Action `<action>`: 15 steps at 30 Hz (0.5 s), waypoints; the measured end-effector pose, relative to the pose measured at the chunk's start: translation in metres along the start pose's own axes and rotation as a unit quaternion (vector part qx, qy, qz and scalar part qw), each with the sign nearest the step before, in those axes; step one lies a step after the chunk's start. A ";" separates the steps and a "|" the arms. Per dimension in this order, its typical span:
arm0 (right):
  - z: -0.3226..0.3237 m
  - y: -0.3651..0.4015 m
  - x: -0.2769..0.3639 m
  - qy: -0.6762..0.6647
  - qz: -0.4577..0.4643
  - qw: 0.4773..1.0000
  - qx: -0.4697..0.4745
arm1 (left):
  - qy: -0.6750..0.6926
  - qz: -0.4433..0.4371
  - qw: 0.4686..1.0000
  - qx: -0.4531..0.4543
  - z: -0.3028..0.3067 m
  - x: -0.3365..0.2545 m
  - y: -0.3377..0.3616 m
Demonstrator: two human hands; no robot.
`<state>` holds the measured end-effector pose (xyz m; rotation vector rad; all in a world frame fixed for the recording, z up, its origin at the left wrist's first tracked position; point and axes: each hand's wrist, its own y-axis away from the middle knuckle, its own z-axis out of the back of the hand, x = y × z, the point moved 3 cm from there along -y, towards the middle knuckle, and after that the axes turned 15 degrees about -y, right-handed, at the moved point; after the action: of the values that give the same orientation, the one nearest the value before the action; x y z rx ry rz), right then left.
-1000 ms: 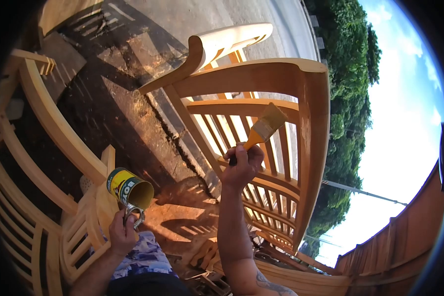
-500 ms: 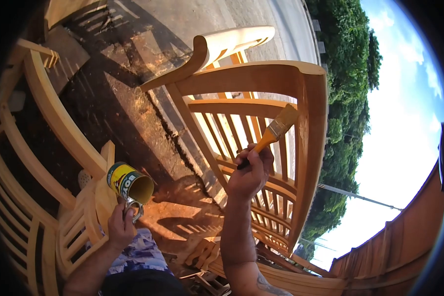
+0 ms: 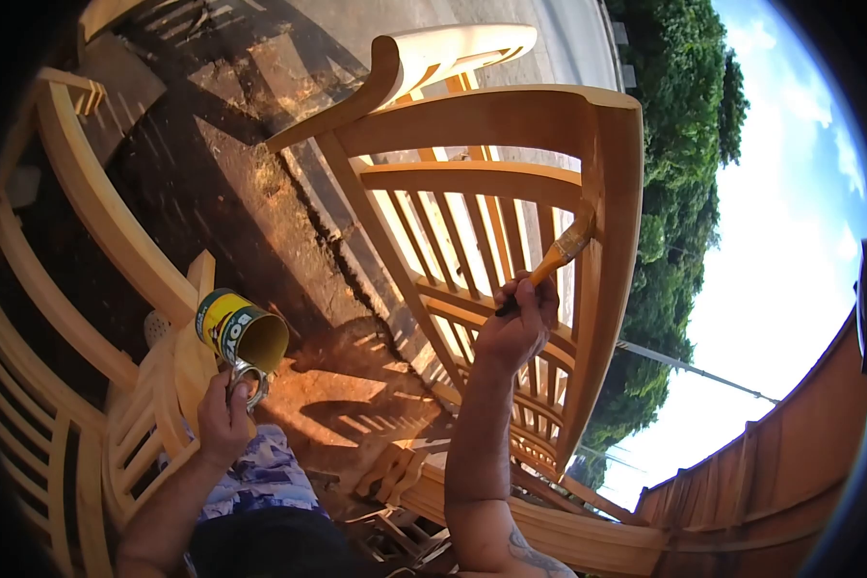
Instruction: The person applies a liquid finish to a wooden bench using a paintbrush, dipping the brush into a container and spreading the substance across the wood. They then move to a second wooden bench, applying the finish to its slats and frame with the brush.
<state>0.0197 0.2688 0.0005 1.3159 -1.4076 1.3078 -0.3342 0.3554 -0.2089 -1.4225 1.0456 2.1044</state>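
My right hand [image 3: 520, 326] grips the orange handle of a flat paintbrush [image 3: 565, 246]. Its bristles press against the inner face of the curved top rail of a slatted wooden bench [image 3: 615, 193] that stands on its end in front of me. My left hand [image 3: 223, 416] holds a small open tin can [image 3: 242, 332] with a yellow label by its metal handle, tilted so the mouth faces right. The can hangs low on the left, well apart from the brush.
More unfinished wooden chair frames [image 3: 87, 222] stand at the left and below. A pale chair arm [image 3: 443, 58] juts out behind the bench. Stained concrete floor [image 3: 260, 202] lies beyond. A wooden fence [image 3: 771, 482] runs at the lower right, with trees and sky behind.
My right hand has carried the brush rightward from the slats to the bench's outer rail, where the bristles now touch. The can has shifted slightly left and up.
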 end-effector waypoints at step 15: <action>-0.064 0.008 -0.034 -0.189 -0.066 0.980 -0.013 | 0.026 0.000 1.000 -0.014 0.000 -0.007 -0.001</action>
<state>0.0106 0.3372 -0.0243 1.6715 -1.5515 0.9815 -0.3305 0.3565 -0.2028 -1.4986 1.0398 2.0985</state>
